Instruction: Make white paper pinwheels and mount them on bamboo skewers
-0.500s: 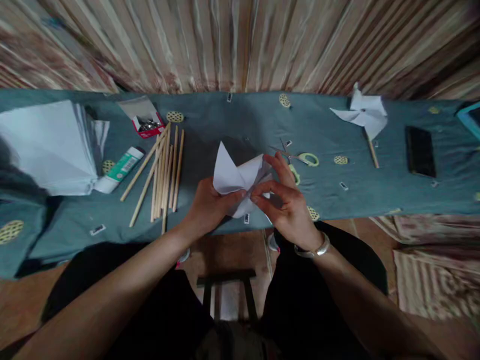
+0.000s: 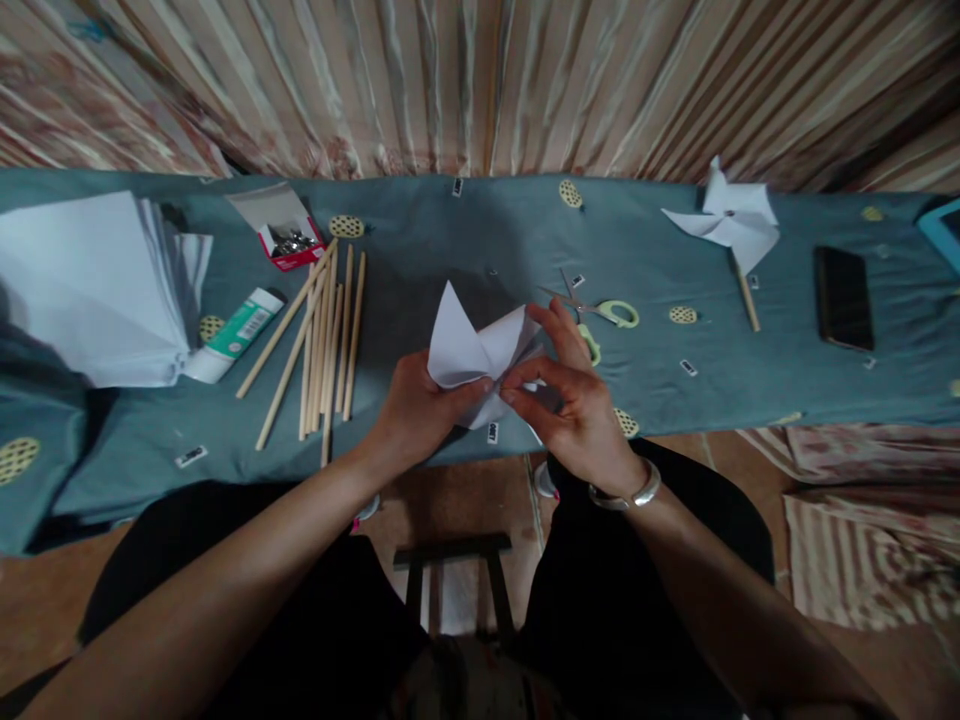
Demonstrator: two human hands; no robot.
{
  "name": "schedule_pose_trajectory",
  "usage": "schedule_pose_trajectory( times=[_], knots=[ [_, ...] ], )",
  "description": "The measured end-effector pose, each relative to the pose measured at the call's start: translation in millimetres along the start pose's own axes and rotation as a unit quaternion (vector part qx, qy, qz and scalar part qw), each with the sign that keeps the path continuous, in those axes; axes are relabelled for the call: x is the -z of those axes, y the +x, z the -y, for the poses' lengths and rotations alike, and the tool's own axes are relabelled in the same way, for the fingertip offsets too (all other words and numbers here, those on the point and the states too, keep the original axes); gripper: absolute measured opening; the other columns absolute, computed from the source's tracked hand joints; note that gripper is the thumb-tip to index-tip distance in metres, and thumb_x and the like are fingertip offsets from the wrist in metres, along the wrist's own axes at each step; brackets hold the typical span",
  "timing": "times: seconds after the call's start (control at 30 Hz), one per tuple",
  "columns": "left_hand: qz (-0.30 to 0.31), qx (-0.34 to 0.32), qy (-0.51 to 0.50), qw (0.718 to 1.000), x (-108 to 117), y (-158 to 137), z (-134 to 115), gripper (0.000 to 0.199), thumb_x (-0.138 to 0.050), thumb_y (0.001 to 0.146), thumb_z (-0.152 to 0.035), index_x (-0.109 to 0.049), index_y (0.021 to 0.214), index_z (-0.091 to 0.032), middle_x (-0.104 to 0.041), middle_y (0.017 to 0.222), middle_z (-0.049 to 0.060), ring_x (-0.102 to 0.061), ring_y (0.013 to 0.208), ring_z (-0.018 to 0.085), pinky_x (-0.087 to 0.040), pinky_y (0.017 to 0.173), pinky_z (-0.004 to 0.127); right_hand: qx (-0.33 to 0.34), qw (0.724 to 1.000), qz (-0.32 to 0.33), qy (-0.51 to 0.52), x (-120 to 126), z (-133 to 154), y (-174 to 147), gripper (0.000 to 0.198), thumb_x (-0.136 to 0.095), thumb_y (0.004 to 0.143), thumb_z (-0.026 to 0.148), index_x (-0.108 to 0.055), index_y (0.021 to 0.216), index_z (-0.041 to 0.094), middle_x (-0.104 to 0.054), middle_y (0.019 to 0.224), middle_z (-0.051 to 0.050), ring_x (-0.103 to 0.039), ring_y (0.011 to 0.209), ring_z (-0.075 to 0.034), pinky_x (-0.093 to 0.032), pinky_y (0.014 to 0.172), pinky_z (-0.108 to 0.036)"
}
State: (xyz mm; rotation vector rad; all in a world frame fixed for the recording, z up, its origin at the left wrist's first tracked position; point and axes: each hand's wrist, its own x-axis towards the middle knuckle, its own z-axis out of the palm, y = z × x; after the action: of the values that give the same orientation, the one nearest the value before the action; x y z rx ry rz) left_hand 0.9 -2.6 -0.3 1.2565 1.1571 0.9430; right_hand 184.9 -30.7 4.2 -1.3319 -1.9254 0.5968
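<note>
A white paper pinwheel (image 2: 459, 345) is held over the front edge of the table, its blades curved in toward the middle. My left hand (image 2: 424, 405) is closed on its left side, the thumb pressed near the centre. Thumb and index finger of my right hand (image 2: 570, 400) pinch at the same centre, while its other fingers rest along the right blade. Whether a small pin sits between the right fingertips is too small to tell. Just beyond my right hand lie open scissors (image 2: 616, 314) with light green handles.
At left are a stack of white paper (image 2: 97, 290), a glue tube (image 2: 236, 335), several wooden sticks (image 2: 322, 350) and an open red box (image 2: 294, 248) of small metal pieces. A finished pinwheel (image 2: 739, 220) on a stick and a black phone (image 2: 844, 298) lie at right.
Both hands stay at the pinwheel's centre with almost the same grip. The view has shifted very slightly; nothing on the table has been moved.
</note>
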Motion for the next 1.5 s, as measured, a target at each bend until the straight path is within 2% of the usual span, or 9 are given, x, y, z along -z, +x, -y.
schedule_pose_trajectory(
  times=[0.47,0.7,0.97,1.2,1.27,1.33,1.4,1.43,1.5],
  knots=[
    [0.010,-0.002,0.029,1.000,1,-2,1,0.030,-0.078,0.066,-0.032,-0.073,0.089,-0.013,-0.077,0.083,0.004,-0.071,0.076,0.022,-0.056,0.065,0.028,-0.033,0.999,0.014,0.012,1,0,2,0.004,-0.067,0.086,0.021,-0.068,0.082,0.023,-0.042,0.155,-0.001,-0.018,0.152,-0.030,-0.019,0.123,-0.057],
    [-0.003,0.008,0.034,0.999,0,-1,1,0.029,-0.081,0.063,-0.032,-0.074,0.086,-0.016,-0.078,0.083,0.005,-0.072,0.077,0.024,-0.057,0.067,0.030,-0.028,0.999,0.016,0.024,2,-1,2,0.003,-0.067,0.086,0.023,-0.068,0.083,0.024,-0.043,0.154,0.000,-0.021,0.151,-0.028,-0.017,0.123,-0.056],
    [0.002,0.014,0.045,0.999,1,-1,1,0.027,-0.078,0.066,-0.030,-0.074,0.089,-0.016,-0.078,0.085,0.006,-0.072,0.081,0.025,-0.059,0.070,0.033,-0.024,0.999,0.024,0.019,3,0,2,0.004,-0.066,0.086,0.022,-0.068,0.083,0.024,-0.042,0.155,0.000,-0.020,0.151,-0.029,-0.017,0.123,-0.057],
    [-0.017,0.027,0.019,0.999,3,2,3,0.024,-0.076,0.066,-0.029,-0.074,0.084,-0.015,-0.077,0.080,0.005,-0.071,0.074,0.022,-0.058,0.065,0.030,-0.008,1.000,-0.011,-0.017,13,8,6,0.008,-0.063,0.086,0.018,-0.065,0.082,0.025,-0.042,0.153,0.002,-0.020,0.151,-0.031,-0.021,0.122,-0.059],
    [-0.031,0.028,0.019,0.999,6,5,3,0.020,-0.076,0.065,-0.028,-0.074,0.080,-0.015,-0.077,0.078,0.005,-0.071,0.072,0.022,-0.057,0.063,0.030,-0.021,0.999,-0.042,-0.017,23,4,10,0.007,-0.063,0.086,0.019,-0.064,0.082,0.025,-0.047,0.150,-0.001,-0.026,0.149,-0.031,-0.024,0.121,-0.059],
    [-0.050,0.024,0.024,0.998,11,8,2,0.016,-0.076,0.065,-0.026,-0.074,0.077,-0.016,-0.077,0.079,0.005,-0.071,0.074,0.022,-0.058,0.065,0.030,-0.037,0.997,-0.066,-0.008,33,-4,12,0.006,-0.061,0.086,0.020,-0.063,0.082,0.023,-0.057,0.138,-0.006,-0.044,0.140,-0.030,-0.031,0.117,-0.059],
    [-0.072,0.015,0.025,0.997,17,11,1,0.016,-0.077,0.064,-0.025,-0.075,0.079,-0.018,-0.078,0.083,0.004,-0.072,0.079,0.023,-0.059,0.069,0.031,-0.043,0.998,-0.045,-0.013,40,-13,13,0.006,-0.061,0.085,0.019,-0.063,0.081,0.023,-0.067,0.119,-0.009,-0.060,0.121,-0.028,-0.041,0.109,-0.057],
    [-0.082,0.012,0.025,0.996,20,13,1,0.017,-0.077,0.064,-0.024,-0.076,0.080,-0.018,-0.078,0.085,0.004,-0.072,0.081,0.024,-0.059,0.072,0.032,-0.039,0.999,-0.021,-0.030,42,-18,12,0.007,-0.061,0.084,0.018,-0.063,0.080,0.022,-0.068,0.115,-0.009,-0.062,0.118,-0.028,-0.042,0.108,-0.057],
    [-0.103,0.008,0.022,0.994,26,16,2,0.019,-0.077,0.064,-0.023,-0.076,0.082,-0.019,-0.078,0.087,0.004,-0.072,0.084,0.024,-0.059,0.076,0.033,-0.022,0.996,0.033,-0.084,41,-24,9,0.008,-0.061,0.082,0.016,-0.064,0.078,0.022,-0.064,0.124,-0.010,-0.053,0.130,-0.032,-0.039,0.108,-0.059]
  ],
)
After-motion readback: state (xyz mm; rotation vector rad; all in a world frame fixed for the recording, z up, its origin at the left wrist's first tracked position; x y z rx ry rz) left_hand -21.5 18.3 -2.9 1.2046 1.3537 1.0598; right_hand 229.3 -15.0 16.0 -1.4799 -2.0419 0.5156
